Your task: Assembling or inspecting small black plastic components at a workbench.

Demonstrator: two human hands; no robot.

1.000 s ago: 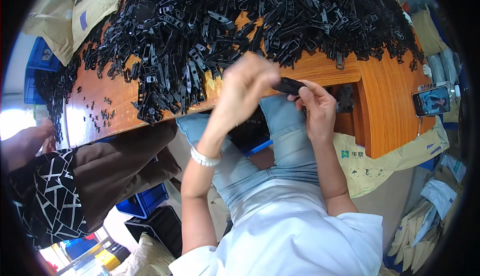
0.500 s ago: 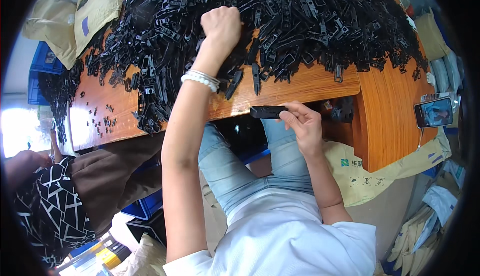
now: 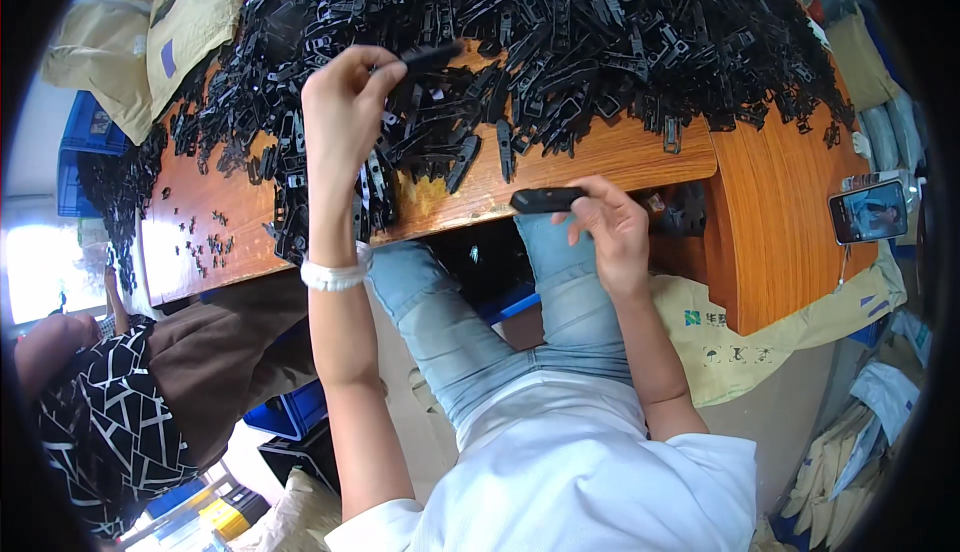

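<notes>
Head view, only one on offer: person seated at a wooden table [image 3: 620, 157] with a huge heap of black plastic clips [image 3: 600, 22] spread across the top. Left hand [image 3: 345, 102] is raised over the near edge of the heap, thumb and forefinger pinching one slim black strip [image 3: 430, 54] by its end, other fingers curled; strip is clear of the pile, pointing right. Right hand [image 3: 610, 227] sits at the table's front edge, over the lap, fingertips closed round a stubby black clip body [image 3: 545, 199], held level just below the edge. The two pieces are well apart. Looks like the pick step: one part fetched, the other waiting. My read is the next move needs the left hand down to the right, strip end lined up with the body's open end; can't see that opening from here. Loose small bits [image 3: 205, 237] lie on bare wood to the left. Phone [image 3: 868, 210] lies at the table's right end. Another person in a patterned top [image 3: 110, 422] sits at lower left, not involved.
</notes>
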